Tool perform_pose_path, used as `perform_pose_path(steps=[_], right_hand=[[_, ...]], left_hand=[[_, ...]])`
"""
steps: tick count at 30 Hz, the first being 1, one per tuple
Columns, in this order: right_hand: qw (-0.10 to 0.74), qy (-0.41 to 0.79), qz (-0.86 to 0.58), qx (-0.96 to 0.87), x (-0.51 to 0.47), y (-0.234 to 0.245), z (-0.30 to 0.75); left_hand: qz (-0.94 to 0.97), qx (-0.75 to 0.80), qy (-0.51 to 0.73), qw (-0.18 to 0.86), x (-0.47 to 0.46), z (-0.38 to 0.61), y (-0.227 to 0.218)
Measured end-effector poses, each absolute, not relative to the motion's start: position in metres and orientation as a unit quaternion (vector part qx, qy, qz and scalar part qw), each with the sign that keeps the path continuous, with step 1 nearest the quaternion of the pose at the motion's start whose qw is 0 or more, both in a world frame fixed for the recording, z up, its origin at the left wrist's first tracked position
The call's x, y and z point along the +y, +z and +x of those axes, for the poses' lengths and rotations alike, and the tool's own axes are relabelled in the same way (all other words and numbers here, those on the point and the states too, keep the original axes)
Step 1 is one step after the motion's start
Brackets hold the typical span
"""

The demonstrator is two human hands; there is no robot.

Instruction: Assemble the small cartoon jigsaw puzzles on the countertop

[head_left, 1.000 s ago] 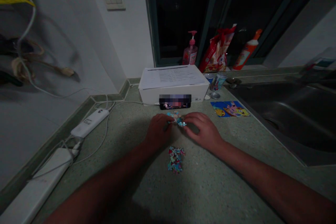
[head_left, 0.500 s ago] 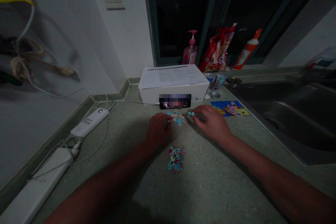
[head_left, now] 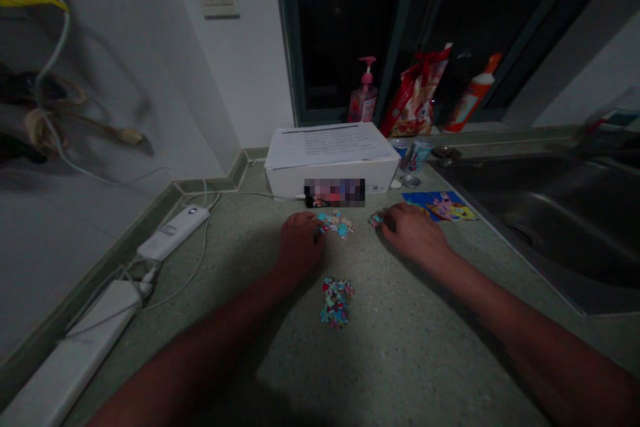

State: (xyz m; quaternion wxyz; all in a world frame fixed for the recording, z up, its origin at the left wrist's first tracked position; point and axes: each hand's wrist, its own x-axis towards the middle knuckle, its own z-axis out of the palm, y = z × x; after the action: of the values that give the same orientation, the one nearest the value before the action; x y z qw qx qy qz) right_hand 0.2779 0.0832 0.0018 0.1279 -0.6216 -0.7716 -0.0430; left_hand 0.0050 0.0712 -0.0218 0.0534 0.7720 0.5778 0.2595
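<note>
On the speckled counter point(head_left: 400, 347) my left hand point(head_left: 299, 247) rests with curled fingers against a small cluster of joined puzzle pieces point(head_left: 337, 222). Off to the right, my right hand point(head_left: 414, 233) pinches a single puzzle piece point(head_left: 375, 219) at its fingertips, just above the counter. A second heap of loose colourful pieces point(head_left: 336, 301) lies nearer me, between my forearms. A picture card with cartoon figures point(head_left: 440, 206) lies just right of my right hand.
A white box with a printed sheet point(head_left: 330, 157) stands behind the pieces, a phone point(head_left: 334, 193) propped against it. Power strips and cables point(head_left: 170, 233) run along the left wall. A steel sink point(head_left: 560, 213) is at right. Soap bottle point(head_left: 363, 97), red bag and orange bottle stand at the window.
My right hand has drawn away to the right from the cluster, carrying one piece with it. My left hand has stayed at the cluster.
</note>
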Motion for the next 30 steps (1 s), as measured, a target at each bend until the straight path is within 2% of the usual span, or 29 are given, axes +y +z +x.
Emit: perform_pose_path(steps=[6, 12, 18, 30], right_hand=[[0.148, -0.060, -0.609, -0.777, 0.074, 0.009, 0.266], [0.213, -0.065, -0.544, -0.809, 0.063, 0.004, 0.249], [0.240, -0.063, -0.497, -0.831, 0.058, -0.004, 0.239], [0.236, -0.060, -0.480, -0.843, 0.056, -0.007, 0.234]], left_hand=[[0.778, 0.578, 0.241, 0.057, 0.071, 0.006, -0.018], [0.782, 0.563, 0.259, 0.066, 0.072, 0.006, -0.019], [0.779, 0.554, 0.283, 0.076, 0.075, 0.004, -0.024], [0.779, 0.546, 0.295, 0.085, 0.077, 0.004, -0.025]])
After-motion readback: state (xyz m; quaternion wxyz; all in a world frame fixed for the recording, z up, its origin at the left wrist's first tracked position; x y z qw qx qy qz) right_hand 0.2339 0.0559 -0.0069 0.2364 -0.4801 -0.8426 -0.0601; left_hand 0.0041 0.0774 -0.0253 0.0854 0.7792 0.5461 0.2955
